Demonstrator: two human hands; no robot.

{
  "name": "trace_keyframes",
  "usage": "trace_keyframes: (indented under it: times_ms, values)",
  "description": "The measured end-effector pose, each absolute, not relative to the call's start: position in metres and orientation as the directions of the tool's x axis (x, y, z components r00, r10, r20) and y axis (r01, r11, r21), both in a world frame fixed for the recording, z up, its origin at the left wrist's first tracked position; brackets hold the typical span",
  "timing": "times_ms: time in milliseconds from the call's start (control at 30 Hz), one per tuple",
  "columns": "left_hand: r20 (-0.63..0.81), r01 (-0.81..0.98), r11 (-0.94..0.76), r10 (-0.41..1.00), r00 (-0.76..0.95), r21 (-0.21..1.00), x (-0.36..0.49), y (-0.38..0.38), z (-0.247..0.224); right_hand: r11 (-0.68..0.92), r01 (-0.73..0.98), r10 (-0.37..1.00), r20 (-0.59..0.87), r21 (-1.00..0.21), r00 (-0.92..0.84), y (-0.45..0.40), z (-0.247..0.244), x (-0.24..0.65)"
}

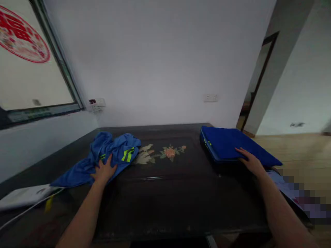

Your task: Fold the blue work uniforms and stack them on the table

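Observation:
On the left of the dark table lies a crumpled blue garment with bright yellow-green stripes. My left hand rests on its near side, fingers spread over the cloth. To the right is a flat folded stack of blue clothing, its top layer a deeper blue, with small yellow-green marks at the left edge. My right hand lies on the near edge of that stack with the fingers stretched out. Part of the stack's right side is behind my hand and forearm.
The dark glossy table has a painted flower in its middle panel. A white flat object and a pale cord lie at the left. Behind stands a wall with a socket; a window is at the left.

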State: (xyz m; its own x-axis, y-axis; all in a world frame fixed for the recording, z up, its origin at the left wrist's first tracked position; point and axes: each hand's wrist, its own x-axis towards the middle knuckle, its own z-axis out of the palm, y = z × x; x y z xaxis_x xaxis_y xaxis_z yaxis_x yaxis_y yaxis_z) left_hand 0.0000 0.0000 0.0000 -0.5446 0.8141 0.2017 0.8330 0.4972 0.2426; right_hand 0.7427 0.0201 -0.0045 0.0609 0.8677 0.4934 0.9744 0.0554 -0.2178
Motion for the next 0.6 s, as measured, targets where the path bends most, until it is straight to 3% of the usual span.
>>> trace_keyframes:
  times_ms: [100,200,333,467,533,600]
  values:
    - [0.174,0.857,0.459,0.847,-0.501,0.234,0.001,0.015,0.003,-0.038,0.994,0.880,0.468,-0.105,0.083,0.020,-0.001,0.728]
    - [0.165,0.881,0.346,0.896,-0.413,0.322,-0.001,0.032,0.010,-0.081,0.996,0.884,0.460,-0.036,0.088,0.019,0.004,0.716]
    - [0.267,0.853,0.228,0.884,-0.383,0.469,0.006,0.043,0.025,-0.121,0.990,0.822,0.552,-0.068,0.139,0.020,0.029,0.702]
    - [0.440,0.848,0.255,0.764,-0.471,0.465,0.047,0.026,0.039,-0.215,0.968,0.751,0.612,-0.130,0.249,0.025,0.096,0.666]
    - [0.477,0.877,0.106,0.805,-0.352,0.469,0.081,0.015,0.045,-0.208,0.972,0.741,0.630,-0.113,0.232,0.027,0.140,0.636]
    - [0.398,0.813,-0.127,0.907,-0.137,0.569,0.120,0.006,0.052,-0.165,0.974,0.717,0.659,-0.157,0.228,0.026,0.180,0.603]
